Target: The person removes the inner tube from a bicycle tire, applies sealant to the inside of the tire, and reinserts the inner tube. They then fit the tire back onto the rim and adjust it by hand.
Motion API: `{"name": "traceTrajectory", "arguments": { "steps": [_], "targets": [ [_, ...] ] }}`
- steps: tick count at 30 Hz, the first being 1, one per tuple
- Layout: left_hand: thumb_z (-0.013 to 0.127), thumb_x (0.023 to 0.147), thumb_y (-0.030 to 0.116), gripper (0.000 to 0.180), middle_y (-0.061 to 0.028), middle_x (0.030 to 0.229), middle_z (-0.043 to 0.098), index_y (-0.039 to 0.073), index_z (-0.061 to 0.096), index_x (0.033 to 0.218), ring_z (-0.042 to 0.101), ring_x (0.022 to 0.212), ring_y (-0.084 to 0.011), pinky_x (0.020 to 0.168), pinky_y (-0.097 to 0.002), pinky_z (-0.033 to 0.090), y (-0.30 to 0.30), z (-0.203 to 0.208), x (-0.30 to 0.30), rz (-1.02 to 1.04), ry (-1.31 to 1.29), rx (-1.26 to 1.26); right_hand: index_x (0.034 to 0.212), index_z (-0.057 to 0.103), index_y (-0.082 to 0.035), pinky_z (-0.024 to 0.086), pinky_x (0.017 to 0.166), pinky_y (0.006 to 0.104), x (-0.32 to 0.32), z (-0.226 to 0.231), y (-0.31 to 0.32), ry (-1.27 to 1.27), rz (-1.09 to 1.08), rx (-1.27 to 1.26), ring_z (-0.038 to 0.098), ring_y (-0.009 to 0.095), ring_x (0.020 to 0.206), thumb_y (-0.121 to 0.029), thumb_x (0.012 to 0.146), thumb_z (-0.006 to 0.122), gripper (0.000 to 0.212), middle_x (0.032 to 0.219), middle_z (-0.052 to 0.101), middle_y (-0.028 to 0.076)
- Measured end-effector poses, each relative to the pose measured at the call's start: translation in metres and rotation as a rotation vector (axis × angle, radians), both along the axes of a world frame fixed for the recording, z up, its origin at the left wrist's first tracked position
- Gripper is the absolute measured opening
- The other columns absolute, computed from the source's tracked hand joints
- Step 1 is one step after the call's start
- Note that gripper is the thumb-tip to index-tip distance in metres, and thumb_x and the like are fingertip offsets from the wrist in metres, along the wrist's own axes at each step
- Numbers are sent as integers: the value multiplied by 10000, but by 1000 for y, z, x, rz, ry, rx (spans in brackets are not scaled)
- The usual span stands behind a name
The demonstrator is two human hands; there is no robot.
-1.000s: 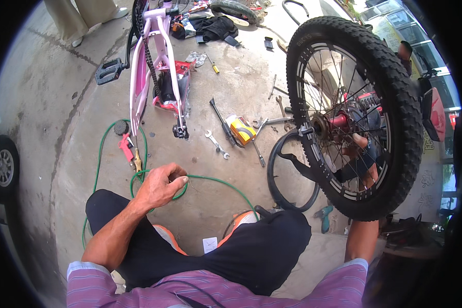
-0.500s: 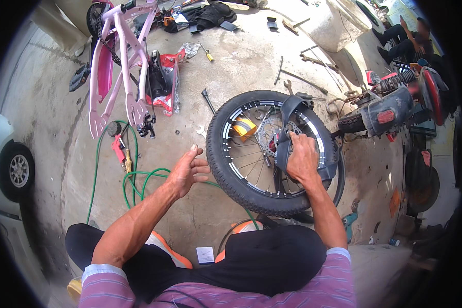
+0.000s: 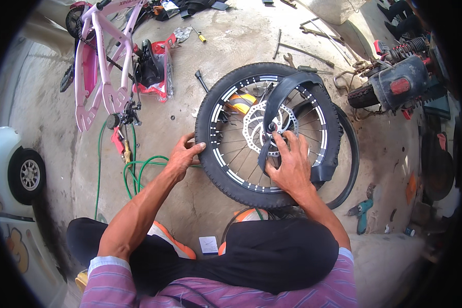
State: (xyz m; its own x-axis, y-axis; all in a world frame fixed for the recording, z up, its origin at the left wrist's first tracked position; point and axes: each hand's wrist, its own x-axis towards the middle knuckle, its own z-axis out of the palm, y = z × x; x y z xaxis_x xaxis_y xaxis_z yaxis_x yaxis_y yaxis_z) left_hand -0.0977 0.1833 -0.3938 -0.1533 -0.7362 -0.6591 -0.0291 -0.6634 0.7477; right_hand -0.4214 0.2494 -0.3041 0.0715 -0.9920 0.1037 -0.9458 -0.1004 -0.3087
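A bicycle wheel (image 3: 322,126) with a knobbly black tire (image 3: 209,167), a rim with white marks and a silver disc rotor (image 3: 252,134) lies in front of my knees. My left hand (image 3: 182,156) grips the tire's left edge, thumb on the sidewall, fingers partly hidden. Across the spokes and hub loops a flat black inner tube (image 3: 277,102), and more of it hangs past the tire on the right. My right hand (image 3: 292,167) is over the hub with bent fingers, pinching the tube near the axle. A yellow-and-black object (image 3: 242,102) shows beneath the spokes.
A pink bicycle frame (image 3: 103,66) stands at upper left. Nearby are a green air hose (image 3: 98,174) with a red air gun (image 3: 119,145). Wrenches (image 3: 289,60) lie beyond the wheel. At right are a teal power drill (image 3: 362,213) and a motorbike's rear end (image 3: 395,87); a white car (image 3: 7,169) is at left.
My left hand has closed in on the tire's left edge from beside it. My right hand has moved toward the hub with the tube, and the rotor now shows more fully.
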Motion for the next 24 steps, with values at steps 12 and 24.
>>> {"name": "traceTrajectory", "arguments": {
  "steps": [12,24],
  "targets": [
    [796,955,228,738,-193,1387,675,10,487,1589,682,1216,-285,996,-437,575,12,-37,8,-128,-255,-146,1329,728,-85,630,852,475,-20,59,-7,49,30,186,764,353,1047,-331,871,848,534,1269,695,145],
    [788,918,580,766,-221,1136,775,-70,681,1309,761,1048,-317,925,-452,580,-5,82,-119,-610,-334,-497,1159,780,1,600,918,451,-47,25,41,-188,-51,362,764,352,1021,-262,911,802,363,1100,777,169]
  ]
}}
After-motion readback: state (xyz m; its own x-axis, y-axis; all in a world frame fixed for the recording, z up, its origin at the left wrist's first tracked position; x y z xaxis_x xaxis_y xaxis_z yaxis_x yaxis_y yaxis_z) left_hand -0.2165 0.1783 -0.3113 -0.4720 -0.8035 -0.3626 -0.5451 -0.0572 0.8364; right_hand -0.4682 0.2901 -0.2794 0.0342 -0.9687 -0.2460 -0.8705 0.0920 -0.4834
